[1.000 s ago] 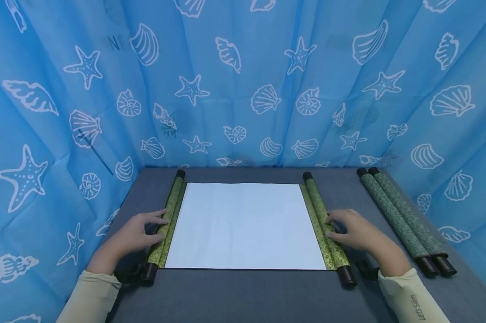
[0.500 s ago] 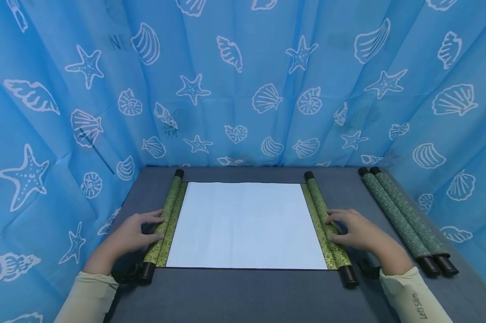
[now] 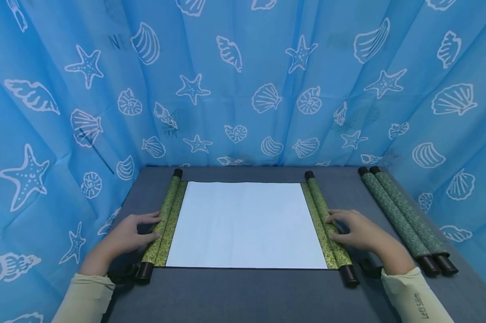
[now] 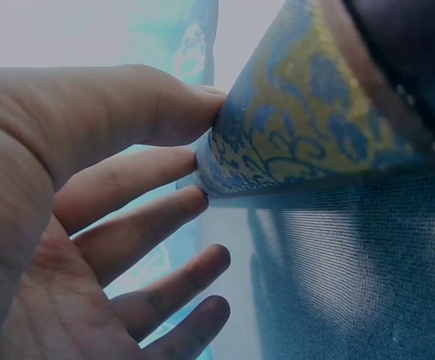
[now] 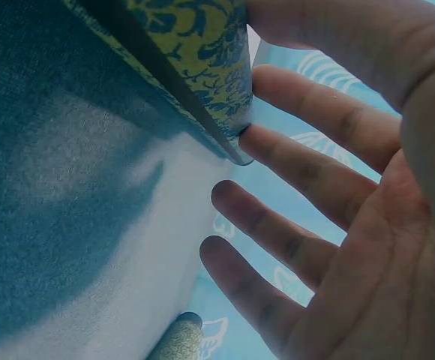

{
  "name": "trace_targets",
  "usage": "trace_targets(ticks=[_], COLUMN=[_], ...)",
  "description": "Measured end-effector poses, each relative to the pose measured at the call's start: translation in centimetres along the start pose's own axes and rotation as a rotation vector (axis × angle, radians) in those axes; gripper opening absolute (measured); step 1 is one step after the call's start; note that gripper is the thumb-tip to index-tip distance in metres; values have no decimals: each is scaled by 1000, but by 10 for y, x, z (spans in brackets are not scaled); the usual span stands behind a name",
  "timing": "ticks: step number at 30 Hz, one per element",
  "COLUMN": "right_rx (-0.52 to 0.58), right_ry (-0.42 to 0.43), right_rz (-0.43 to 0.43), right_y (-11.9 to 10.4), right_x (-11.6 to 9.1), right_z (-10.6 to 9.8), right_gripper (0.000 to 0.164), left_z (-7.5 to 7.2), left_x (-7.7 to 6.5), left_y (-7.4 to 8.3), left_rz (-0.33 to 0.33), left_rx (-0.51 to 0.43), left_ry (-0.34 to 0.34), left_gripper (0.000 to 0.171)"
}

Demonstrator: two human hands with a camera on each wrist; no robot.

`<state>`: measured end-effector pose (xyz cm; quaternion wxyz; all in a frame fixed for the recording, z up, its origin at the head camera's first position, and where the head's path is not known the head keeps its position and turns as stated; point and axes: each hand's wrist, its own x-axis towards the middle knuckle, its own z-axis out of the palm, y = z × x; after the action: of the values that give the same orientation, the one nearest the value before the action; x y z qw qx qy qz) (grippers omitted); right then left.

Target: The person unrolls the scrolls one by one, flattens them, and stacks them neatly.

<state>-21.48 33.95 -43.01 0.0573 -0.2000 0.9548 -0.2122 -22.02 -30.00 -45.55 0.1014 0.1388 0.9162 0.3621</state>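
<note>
A partly unrolled scroll with a white middle sheet (image 3: pixel 247 224) and yellow-green patterned ends lies on the table. My left hand (image 3: pixel 126 233) touches the scroll's left roll (image 3: pixel 166 202) with thumb and fingertips, on its outer side. In the left wrist view, the left hand's fingers (image 4: pixel 139 187) are nearly straight and the lower two stand off the roll. My right hand (image 3: pixel 357 231) touches the right roll (image 3: pixel 316 197) in the same way. In the right wrist view, the right hand's lower fingers (image 5: pixel 255 277) are extended and apart from the roll. Dark caps tip both rolls.
Two rolled darker green scrolls (image 3: pixel 406 220) lie side by side at the table's right edge, beyond my right hand. A grey cloth (image 3: pixel 247 296) covers the table. Blue curtains (image 3: pixel 243 67) with white shell and starfish prints hang behind and at both sides.
My left hand and the left roll have shifted slightly to the left, and the flat green strip beside that roll has widened. The right hand and right roll stay almost in place.
</note>
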Motion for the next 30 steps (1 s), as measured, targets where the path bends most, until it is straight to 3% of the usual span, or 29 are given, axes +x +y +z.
trace_targets(ticks=[8, 30], right_rx=[42, 107], right_ry=[-10, -25], right_rz=[6, 29], right_y=[10, 17], right_x=[-2, -7], right_z=[0, -3], right_gripper=[39, 43], left_z=[-1, -3], left_x=[-2, -4], left_y=[-3, -9], left_rz=[45, 50], left_rx=[41, 72], left_ry=[-3, 11], left_gripper=[59, 57])
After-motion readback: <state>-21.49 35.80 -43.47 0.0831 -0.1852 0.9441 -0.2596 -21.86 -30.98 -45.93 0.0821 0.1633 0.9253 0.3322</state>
